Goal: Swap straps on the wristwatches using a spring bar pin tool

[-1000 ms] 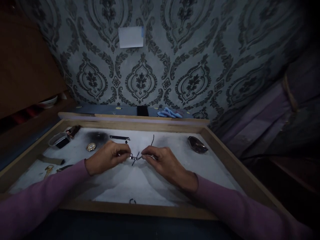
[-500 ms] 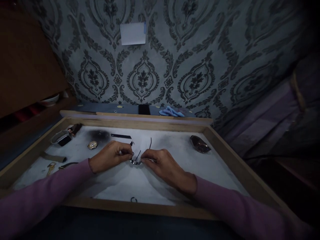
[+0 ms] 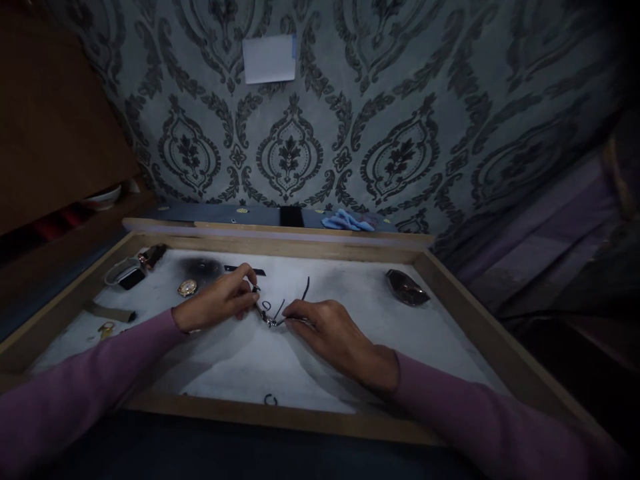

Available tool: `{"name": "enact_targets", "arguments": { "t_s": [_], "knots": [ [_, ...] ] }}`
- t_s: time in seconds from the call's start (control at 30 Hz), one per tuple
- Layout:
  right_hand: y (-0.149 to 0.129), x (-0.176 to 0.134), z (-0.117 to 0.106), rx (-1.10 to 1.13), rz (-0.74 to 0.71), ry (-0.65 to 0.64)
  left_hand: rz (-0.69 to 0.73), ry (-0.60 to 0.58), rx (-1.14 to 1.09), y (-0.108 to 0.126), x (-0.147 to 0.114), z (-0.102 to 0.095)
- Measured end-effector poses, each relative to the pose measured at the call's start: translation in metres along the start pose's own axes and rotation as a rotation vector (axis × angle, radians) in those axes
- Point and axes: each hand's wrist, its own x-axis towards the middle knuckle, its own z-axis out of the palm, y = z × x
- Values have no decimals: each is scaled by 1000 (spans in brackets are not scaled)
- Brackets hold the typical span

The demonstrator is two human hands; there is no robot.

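Note:
Low over the white sheet [image 3: 225, 363], a small wristwatch [image 3: 271, 323] with a shiny case and thin dark strap is held between both hands. My left hand [image 3: 225, 298] pinches the strap's upper left end, near what looks like its buckle. Close to the case, my right hand [image 3: 334, 337] grips the other side with thumb and forefinger. Thin dark strips stick up beside the right fingertips; whether they belong to the watch is unclear. A small dark loop [image 3: 267, 305] shows between the hands. Beyond my left hand lies a flat black strip [image 3: 257, 271].
A wooden frame [image 3: 280, 247] surrounds the sheet. Left lie a gold-coloured watch face [image 3: 187, 288], a square-faced watch [image 3: 131, 277], an olive strap [image 3: 110, 311] and gold-coloured parts [image 3: 106, 330]. Sunglasses [image 3: 406, 288] rest right; a dark curl [image 3: 271, 400] lies in front. A blue cloth [image 3: 347, 221] sits behind.
My left hand has moved up and slightly left from the watch case, drawing one strap end out straighter. My right hand keeps its grip. The view has shifted slightly.

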Motion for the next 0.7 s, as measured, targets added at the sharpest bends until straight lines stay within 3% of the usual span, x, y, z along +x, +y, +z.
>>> {"name": "enact_targets", "arguments": {
  "t_s": [0.2, 0.3, 0.43, 0.6, 0.7],
  "knots": [
    [1, 0, 0, -56, -21, 6, -13, -17, 84, -4, 3, -5],
    [1, 0, 0, -59, -19, 11, 125, 4, 309, 2, 0, -10],
    [1, 1, 0, -52, 21, -5, 336, -106, 481, 6, -4, -11],
    [4, 1, 2, -37, 12, -8, 375, -114, 502, -2, 0, -4],
    [2, 0, 3, -96, -37, 72, 381, -87, 446, -5, 2, -3]
  ]
}}
